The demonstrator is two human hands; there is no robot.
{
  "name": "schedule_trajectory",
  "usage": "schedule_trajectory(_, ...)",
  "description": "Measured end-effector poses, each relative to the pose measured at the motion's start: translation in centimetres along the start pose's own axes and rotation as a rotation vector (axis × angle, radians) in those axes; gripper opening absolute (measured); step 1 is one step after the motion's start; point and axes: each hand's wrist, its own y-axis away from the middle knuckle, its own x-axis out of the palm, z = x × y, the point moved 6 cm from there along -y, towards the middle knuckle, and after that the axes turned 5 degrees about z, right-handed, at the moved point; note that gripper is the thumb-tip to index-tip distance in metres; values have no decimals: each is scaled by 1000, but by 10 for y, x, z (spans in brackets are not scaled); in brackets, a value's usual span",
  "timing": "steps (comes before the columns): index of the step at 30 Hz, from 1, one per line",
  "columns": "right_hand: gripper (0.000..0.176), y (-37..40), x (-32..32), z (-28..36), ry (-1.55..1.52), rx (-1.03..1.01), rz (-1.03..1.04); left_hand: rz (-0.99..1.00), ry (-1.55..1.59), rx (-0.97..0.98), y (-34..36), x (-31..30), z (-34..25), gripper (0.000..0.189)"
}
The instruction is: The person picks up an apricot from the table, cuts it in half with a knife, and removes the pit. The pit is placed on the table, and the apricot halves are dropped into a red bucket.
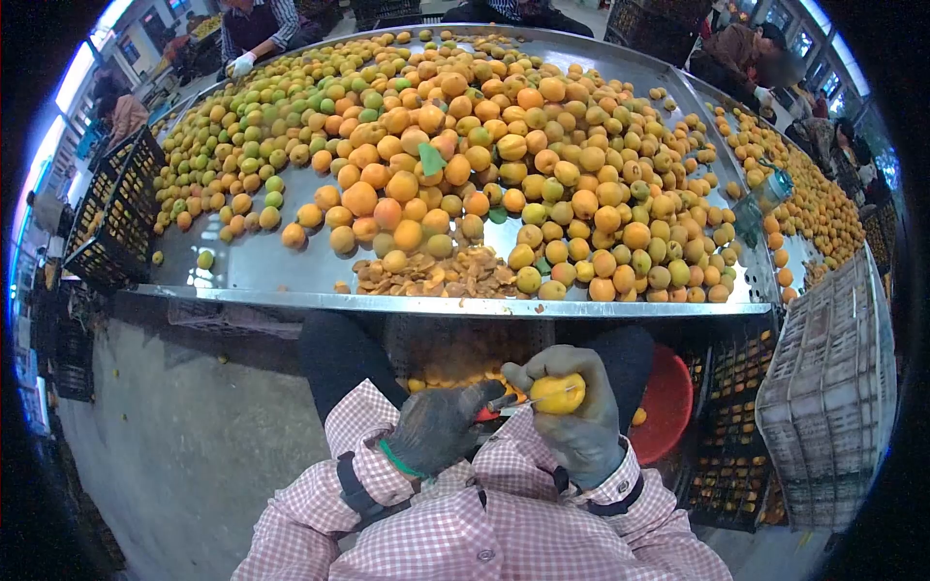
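Observation:
My left hand (438, 428), in a dark glove with a green cuff, is closed around the red handle of a small knife (506, 402). The blade points right and meets a yellow apricot (558, 394). That fruit sits in the grip of my right hand (584, 426), which wears a grey glove. Both hands are above my lap, below the front edge of a metal table (465, 305). Orange and green apricots (417, 165) lie heaped on the table. At its front edge is a small pile of brownish pits or fruit pieces (436, 274).
A red basin (666, 405) stands right of my knee. Beside it are black crates (733, 426) of fruit and a grey plastic crate (828, 387). A black crate (118, 208) adjoins the table's left side. A bottle (772, 191) lies at the right. People work around the table.

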Motion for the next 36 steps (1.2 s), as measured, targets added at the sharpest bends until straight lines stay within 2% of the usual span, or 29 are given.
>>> schedule_trajectory(2,51,-4,-2,-2,-58,62,-37,-8,17,-30,-6,-2,4,39)
schedule_trajectory(4,65,-12,-14,-9,279,207,40,22,-49,-57,-13,-10,11,38)
schedule_trajectory(5,66,-12,-26,-9,518,276,83,52,-113,-83,-15,-11,15,37)
schedule_trajectory(6,66,-13,-30,-5,521,275,87,46,-113,-83,-14,-12,14,37)
schedule_trajectory(8,65,-17,-23,6,774,124,261,-12,11,-16,-11,-12,7,34)
schedule_trajectory(9,66,-15,-14,1,323,181,98,-15,14,-20,-12,-12,2,34)
schedule_trajectory(10,66,-14,-6,-5,325,182,103,-4,63,-51,-15,-10,-3,32)
schedule_trajectory(12,65,-12,-2,-16,-208,231,-40,6,111,-82,-17,-10,-4,31)
schedule_trajectory(13,64,-13,-6,-18,-238,228,-5,34,33,-95,-19,-11,-2,31)
schedule_trajectory(14,64,-13,-12,-16,-242,230,-3,68,-42,-111,-19,-9,0,32)
schedule_trajectory(16,60,-12,-26,-11,278,330,29,59,-44,-68,-16,-9,8,33)
schedule_trajectory(17,59,-13,-24,-5,410,330,12,47,-46,-25,-16,-10,9,35)
schedule_trajectory(21,64,-7,-18,-10,345,264,-39,-3,65,-38,-11,-11,-10,37)
schedule_trajectory(23,68,-7,-17,-23,-41,123,-76,88,202,-213,-13,-5,-10,35)
schedule_trajectory(24,68,-9,-14,-23,-42,124,-69,82,200,-216,-15,-1,-7,35)
schedule_trajectory(26,71,-15,-13,-24,-102,135,-105,-12,235,-73,-21,3,-2,38)
schedule_trajectory(28,69,-23,-23,-13,6,192,-38,15,198,-78,-23,1,5,38)
schedule_trajectory(30,64,-25,-20,-3,351,278,155,46,164,-77,-22,-1,2,38)
schedule_trajectory(31,61,-24,-21,-6,386,217,171,42,239,-75,-20,-4,-5,38)
schedule_trajectory(32,61,-22,-17,-11,392,213,172,38,313,-71,-20,-6,-10,38)
schedule_trajectory(34,61,-17,-8,-14,190,-3,11,4,356,-65,-21,8,-9,38)
schedule_trajectory(35,62,-14,-6,-20,118,-14,-70,-24,395,-63,-20,12,-7,39)
schedule_trajectory(36,62,-14,-6,-21,116,-8,-66,-28,396,-69,-19,10,-8,39)
